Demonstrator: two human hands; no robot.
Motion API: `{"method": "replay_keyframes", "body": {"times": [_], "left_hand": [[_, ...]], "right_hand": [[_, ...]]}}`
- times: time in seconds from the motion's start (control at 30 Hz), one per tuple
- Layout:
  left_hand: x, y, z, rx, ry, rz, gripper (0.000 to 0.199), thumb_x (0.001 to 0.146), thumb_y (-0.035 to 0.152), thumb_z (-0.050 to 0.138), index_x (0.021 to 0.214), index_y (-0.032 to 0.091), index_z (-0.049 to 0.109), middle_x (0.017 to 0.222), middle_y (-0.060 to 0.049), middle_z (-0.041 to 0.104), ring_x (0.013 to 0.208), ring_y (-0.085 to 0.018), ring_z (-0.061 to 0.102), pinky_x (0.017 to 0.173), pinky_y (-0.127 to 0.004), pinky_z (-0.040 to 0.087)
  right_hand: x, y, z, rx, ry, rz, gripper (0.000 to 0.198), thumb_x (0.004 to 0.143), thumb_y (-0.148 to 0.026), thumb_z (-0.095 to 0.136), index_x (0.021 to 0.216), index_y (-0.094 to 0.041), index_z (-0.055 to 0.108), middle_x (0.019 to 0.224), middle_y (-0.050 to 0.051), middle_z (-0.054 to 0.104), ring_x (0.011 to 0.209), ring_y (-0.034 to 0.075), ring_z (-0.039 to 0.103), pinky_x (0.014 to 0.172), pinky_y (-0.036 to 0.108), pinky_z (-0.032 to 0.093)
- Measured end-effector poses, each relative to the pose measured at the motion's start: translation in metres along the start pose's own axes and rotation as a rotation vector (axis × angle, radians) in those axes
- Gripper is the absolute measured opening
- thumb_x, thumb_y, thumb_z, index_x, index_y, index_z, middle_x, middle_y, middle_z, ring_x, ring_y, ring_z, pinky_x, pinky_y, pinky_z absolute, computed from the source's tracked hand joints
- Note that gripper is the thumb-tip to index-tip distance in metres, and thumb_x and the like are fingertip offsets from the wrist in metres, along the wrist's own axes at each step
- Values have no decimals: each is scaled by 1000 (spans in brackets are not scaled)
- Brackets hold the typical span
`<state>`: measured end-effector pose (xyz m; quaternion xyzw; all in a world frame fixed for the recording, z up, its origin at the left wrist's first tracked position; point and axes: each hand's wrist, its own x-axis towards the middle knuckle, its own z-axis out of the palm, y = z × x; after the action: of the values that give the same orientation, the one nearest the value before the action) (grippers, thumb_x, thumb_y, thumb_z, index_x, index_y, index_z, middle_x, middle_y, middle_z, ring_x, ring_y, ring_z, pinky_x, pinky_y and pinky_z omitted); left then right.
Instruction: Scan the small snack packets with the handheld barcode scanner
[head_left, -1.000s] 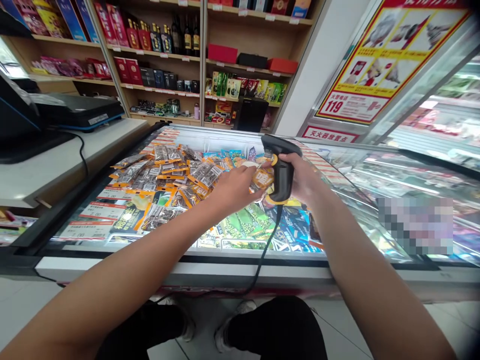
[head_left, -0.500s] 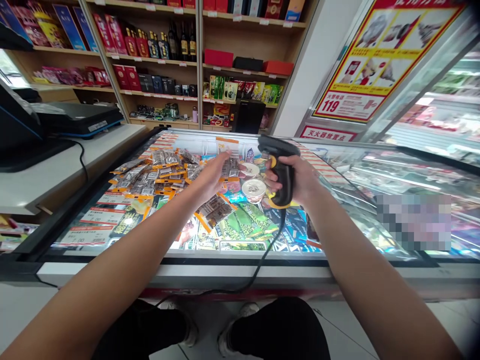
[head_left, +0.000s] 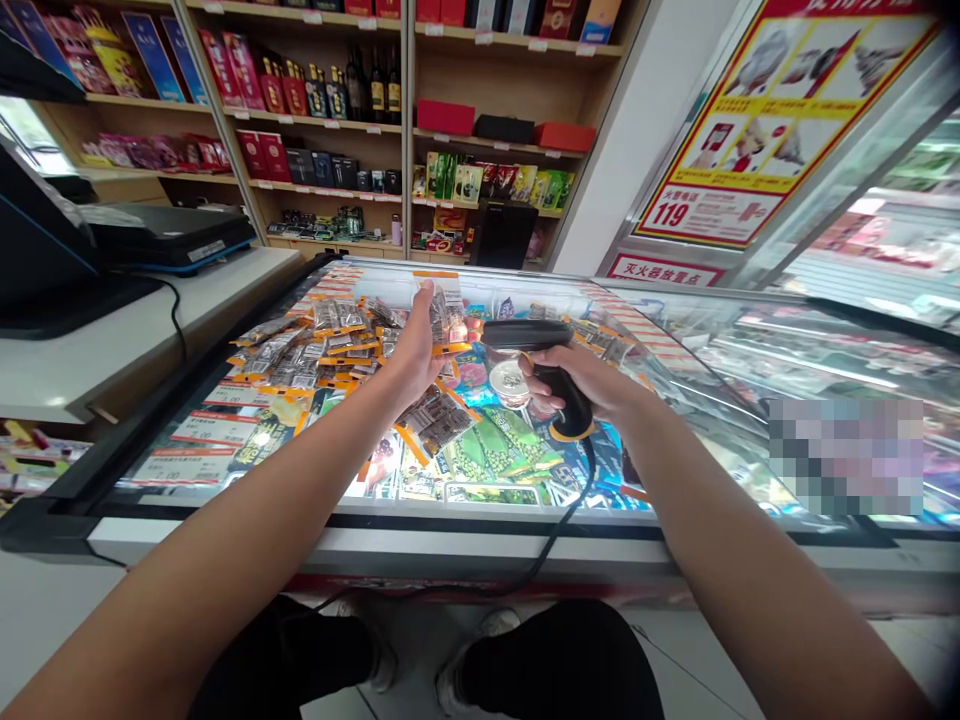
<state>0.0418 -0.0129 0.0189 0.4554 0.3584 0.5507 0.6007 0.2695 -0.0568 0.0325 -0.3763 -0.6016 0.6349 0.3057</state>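
Grasping one snack packet [head_left: 448,315] in left hand [head_left: 417,348], at 11 o'clock of the view, over the freezer [head_left: 465,540]; clasping scanner [head_left: 529,334] by its handle in right hand [head_left: 570,385], aiming its nose toward 9 o'clock, just beside the packet. Not making out any barcode from here. For a good read, probably needing to be turning the code square to the nose, smoothing creases, clearing fingers off it, steadying both hands. Minding the cable [head_left: 559,537] at 5 o'clock.
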Motion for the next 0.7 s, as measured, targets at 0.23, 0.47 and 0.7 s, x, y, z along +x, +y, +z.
{"method": "replay_keyframes", "body": {"times": [0.23,0.47,0.7], "left_hand": [[4,-3,-4,-34,-17,42,75,92,83,33,116,22,69,102,-12,77,102,-27,74,86,-41,57],[6,-4,-3,-73,-18,30,75,90,85,35,116,22,65,107,-13,75,107,-29,73,89,-43,57],[6,-8,-3,-14,15,59,83,88,87,32,128,21,64,113,-14,74,116,-29,69,91,-40,57]], "right_hand": [[0,-3,4,-13,-12,-19,19,88,-37,62,78,-21,56,60,-1,46,47,12,39,45,26,31],[0,-2,4,2,-5,-8,22,89,-38,62,77,-21,55,60,-1,46,47,12,41,46,27,32],[1,3,1,13,-17,-10,20,88,-38,64,80,-21,55,62,-1,48,46,12,42,45,27,32]]}}
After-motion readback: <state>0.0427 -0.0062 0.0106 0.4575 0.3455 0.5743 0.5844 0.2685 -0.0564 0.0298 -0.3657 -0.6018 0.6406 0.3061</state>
